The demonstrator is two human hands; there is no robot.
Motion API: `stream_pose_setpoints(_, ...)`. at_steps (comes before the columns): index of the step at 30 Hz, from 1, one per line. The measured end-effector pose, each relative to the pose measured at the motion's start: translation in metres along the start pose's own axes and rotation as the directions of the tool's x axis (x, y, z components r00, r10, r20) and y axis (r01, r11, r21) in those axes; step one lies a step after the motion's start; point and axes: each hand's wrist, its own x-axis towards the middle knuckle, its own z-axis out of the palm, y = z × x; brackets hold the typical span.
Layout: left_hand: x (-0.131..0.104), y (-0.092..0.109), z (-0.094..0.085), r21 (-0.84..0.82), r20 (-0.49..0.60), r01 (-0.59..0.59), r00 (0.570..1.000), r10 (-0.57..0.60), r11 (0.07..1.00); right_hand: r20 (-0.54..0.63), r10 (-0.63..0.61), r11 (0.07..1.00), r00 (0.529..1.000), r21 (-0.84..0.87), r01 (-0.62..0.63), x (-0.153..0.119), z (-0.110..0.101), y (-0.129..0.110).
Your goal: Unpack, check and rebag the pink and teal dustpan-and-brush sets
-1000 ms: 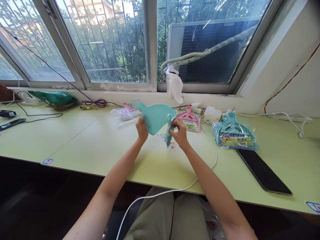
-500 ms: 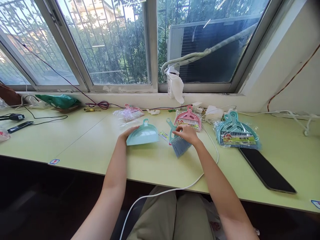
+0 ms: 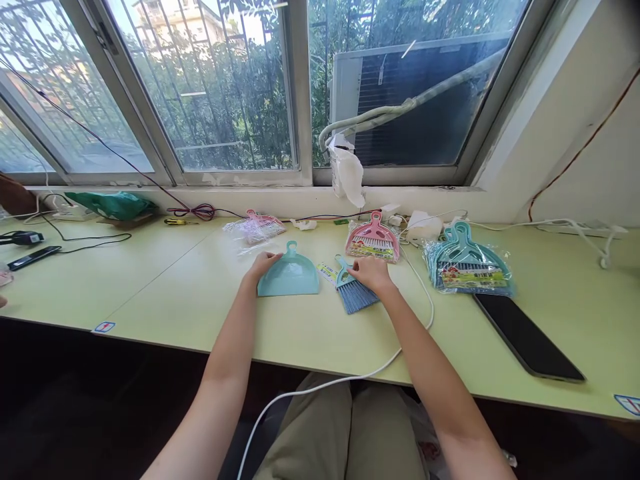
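Observation:
A light teal dustpan (image 3: 289, 277) lies on the table, handle pointing away from me. My left hand (image 3: 263, 267) is closed on its left rim, thumb along the upper edge. To the right is a small teal hand brush (image 3: 355, 295) with blue-grey bristles toward me. My right hand (image 3: 371, 272) pinches the brush at its head, hiding part of it; the fingertips are partly out of sight. Between the two, a printed label card (image 3: 327, 272) lies close to the brush.
Behind are a pink dustpan set (image 3: 374, 239) and another pink set in plastic (image 3: 256, 228). Bagged teal sets (image 3: 467, 263) lie at right, by a black phone (image 3: 527, 337). A white cable (image 3: 345, 379) crosses the table's front edge. A fingertip shows at the far left edge.
The dustpan has gone from tilted up to lying flatter on the table. The brush has turned slightly and its handle end has come lower. My view has shifted slightly.

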Motion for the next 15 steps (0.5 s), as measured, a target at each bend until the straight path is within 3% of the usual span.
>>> stream_pose_setpoints(3, 0.0072, -0.0064, 0.0027, -0.028, -0.071, -0.011, 0.997, 0.009, 1.000, -0.045, -0.007, 1.000, 0.999, -0.010, 0.007, -0.0010, 0.0014, -0.0018)
stream_pose_setpoints(8, 0.0113, -0.0081, 0.0017, 0.003, -0.126, -0.120, 0.985, 0.119, 0.993, -0.087, -0.019, 1.000, 0.996, -0.013, 0.018, -0.0038, -0.0011, -0.0062)
stream_pose_setpoints(12, 0.0091, -0.0052, -0.0029, 0.108, -0.333, -0.103, 0.933, 0.134, 0.989, -0.122, 0.018, 0.999, 0.992, -0.025, -0.021, -0.0052, -0.0037, -0.0081)
stream_pose_setpoints(15, 0.0086, -0.0041, -0.0048, 0.119, -0.400, -0.123, 0.902, 0.161, 0.985, -0.128, 0.024, 0.999, 0.991, -0.037, -0.029, -0.0053, -0.0039, -0.0076)
